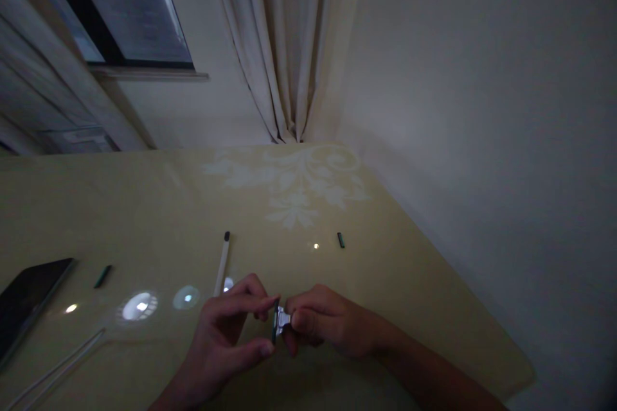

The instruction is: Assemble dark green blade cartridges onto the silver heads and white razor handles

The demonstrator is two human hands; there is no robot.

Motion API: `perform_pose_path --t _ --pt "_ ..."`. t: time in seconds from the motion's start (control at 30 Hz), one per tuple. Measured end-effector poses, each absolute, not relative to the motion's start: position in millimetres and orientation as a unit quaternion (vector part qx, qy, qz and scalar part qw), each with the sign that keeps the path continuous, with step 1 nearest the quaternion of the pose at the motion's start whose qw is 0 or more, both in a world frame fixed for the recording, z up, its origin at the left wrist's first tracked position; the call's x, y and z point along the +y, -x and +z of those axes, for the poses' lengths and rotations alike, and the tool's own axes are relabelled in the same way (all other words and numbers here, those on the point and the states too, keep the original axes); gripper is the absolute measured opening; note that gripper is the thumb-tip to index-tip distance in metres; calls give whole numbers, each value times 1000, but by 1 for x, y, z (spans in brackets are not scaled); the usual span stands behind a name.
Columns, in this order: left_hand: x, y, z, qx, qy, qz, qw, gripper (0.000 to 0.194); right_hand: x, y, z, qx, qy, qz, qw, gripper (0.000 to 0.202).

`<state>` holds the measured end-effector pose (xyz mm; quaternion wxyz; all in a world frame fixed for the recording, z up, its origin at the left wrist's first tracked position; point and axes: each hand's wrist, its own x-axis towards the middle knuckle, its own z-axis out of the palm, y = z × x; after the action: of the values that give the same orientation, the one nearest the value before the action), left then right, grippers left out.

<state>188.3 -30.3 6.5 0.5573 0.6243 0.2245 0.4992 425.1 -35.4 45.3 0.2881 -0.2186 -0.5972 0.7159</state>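
My left hand [222,329] pinches the ends of a thin dark razor cartridge [275,322] between thumb and fingers, holding it on edge. My right hand [328,320] is closed around a silver razor handle [284,319], whose shiny head points left against the cartridge. Whether the two are locked together I cannot tell. Most of the handle is hidden inside my right fist. Both hands are just above the table's near side. Beyond my right hand lies another small dark cartridge [340,240] with a greenish strip. A similar dark piece [103,277] rests farther left.
A white stick with a black tip [223,263] lies just behind my left hand. At the left are a dark tablet [29,302] and a looped white cable [72,359]. The glossy yellowish table [159,212] meets a wall on the right; curtains [284,45] hang behind it.
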Motion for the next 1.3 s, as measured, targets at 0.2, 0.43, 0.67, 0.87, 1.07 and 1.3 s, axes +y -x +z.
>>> perform_pose_path --t 0.2,0.43,0.67,0.87,1.07,1.3 --pt "-31 -189 7 222 -620 500 563 39 -37 -425 47 -634 230 673 305 60" --pt "-30 -190 10 222 -623 507 552 39 -37 -426 49 -660 238 648 295 60" --pt "-29 -187 12 221 -636 495 550 40 -38 -425 49 -683 243 622 296 60" --pt "-27 -184 19 226 -658 498 518 40 -39 -425 52 -685 249 618 295 64" --pt "-28 -185 21 232 -655 501 516 40 -39 -424 49 -679 242 627 293 67" --pt "-28 -184 19 234 -657 501 513 41 -39 -424 49 -673 233 633 305 64"
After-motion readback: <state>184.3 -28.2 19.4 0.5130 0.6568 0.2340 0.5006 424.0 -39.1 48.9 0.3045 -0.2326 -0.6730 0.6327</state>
